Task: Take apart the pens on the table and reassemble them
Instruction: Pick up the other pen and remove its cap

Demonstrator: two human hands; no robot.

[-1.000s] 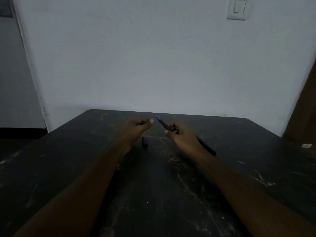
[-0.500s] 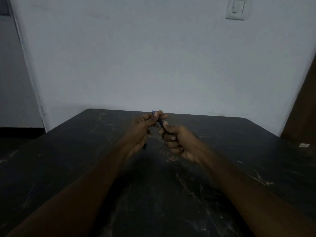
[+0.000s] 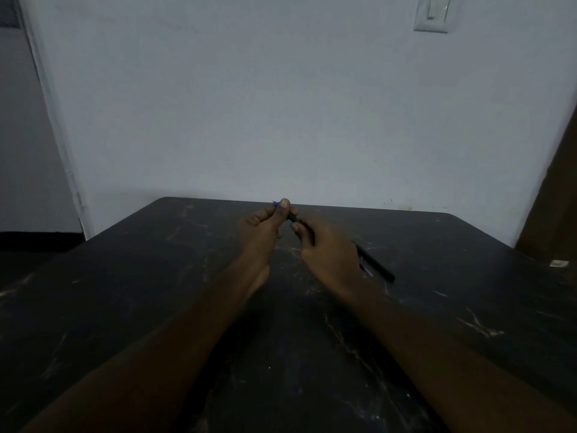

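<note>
Both hands hold one dark pen (image 3: 293, 217) above the black table (image 3: 156, 276). My left hand (image 3: 265, 228) pinches its blue tip end between thumb and fingers. Just to the right, my right hand (image 3: 327, 248) grips the pen's barrel, which is mostly hidden inside the fingers. A second dark pen (image 3: 374, 264) lies on the table behind my right hand, slanting down to the right. The small dark cap seen earlier is hidden behind my left hand.
The table's far edge meets a pale wall (image 3: 281, 120) with a light switch (image 3: 432, 14) at the top right. A small white object (image 3: 559, 263) lies at the table's right edge. A brown door frame stands at the right.
My left hand has come over from beside the pen and taken hold of its blue tip. Both hands have risen a little and drawn together.
</note>
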